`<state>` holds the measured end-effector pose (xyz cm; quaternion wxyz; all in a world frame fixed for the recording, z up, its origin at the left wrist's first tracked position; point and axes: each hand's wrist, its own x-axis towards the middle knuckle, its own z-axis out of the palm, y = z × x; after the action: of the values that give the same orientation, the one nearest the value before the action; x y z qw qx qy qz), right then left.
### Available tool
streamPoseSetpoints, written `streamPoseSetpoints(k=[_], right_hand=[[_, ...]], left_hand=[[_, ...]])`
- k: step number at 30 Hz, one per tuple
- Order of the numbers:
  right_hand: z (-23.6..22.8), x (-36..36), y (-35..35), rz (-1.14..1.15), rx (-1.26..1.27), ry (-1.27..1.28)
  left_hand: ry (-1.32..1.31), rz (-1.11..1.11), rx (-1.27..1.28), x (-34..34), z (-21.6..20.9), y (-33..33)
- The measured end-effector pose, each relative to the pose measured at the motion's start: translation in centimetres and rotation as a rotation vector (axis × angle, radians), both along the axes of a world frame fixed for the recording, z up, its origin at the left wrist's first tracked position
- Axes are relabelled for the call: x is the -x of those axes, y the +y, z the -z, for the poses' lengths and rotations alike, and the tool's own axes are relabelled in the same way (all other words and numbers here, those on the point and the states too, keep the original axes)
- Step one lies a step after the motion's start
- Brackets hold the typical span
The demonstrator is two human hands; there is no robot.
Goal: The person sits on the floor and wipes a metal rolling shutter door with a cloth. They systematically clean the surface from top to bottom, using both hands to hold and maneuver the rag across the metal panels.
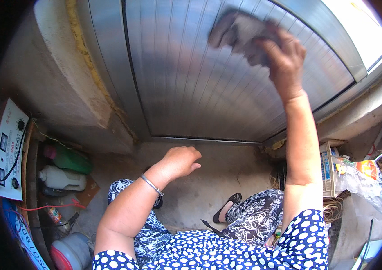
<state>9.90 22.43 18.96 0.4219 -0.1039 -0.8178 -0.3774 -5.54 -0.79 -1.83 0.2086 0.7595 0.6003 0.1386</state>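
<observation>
My right hand (287, 56) is raised high at the upper right, its fingers closed round a crumpled greyish-brown cloth (240, 33). The cloth, smeared by motion, lies at the upper part of a ribbed, silvery metal door panel (186, 85); whether it presses on the panel is hard to make out. Lower down, my left hand (184, 160) hovers over the floor in front of the door with its fingers curled inward. Nothing shows in it, though the inside of the palm is hidden. A silver bangle circles that wrist.
At the left stand a white control box (10, 148) with dials, a white jug (65, 178), a green bottle (71, 158) and a grey container with a red end (71, 252). A plastic bag (357, 180) and a pale crate (330, 171) sit at the right. Bright light enters upper right.
</observation>
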Motion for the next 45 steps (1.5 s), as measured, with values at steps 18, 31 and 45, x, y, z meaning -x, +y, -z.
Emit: streamPoseSetpoints(k=[18,31,45], right_hand=[[20.6,-2.8,0.0,-0.018,0.499,-0.159],[18.0,-3.2,-1.6,0.054,0.56,-0.146],[4.5,-4.5,4.2,-0.115,0.305,0.536]], left_hand=[[0.073,0.093,0.036,-1.2,-0.4,-0.6],[0.124,0.083,0.021,-0.9,0.2,-0.1],[0.167,0.087,0.02,-1.0,0.2,0.3]])
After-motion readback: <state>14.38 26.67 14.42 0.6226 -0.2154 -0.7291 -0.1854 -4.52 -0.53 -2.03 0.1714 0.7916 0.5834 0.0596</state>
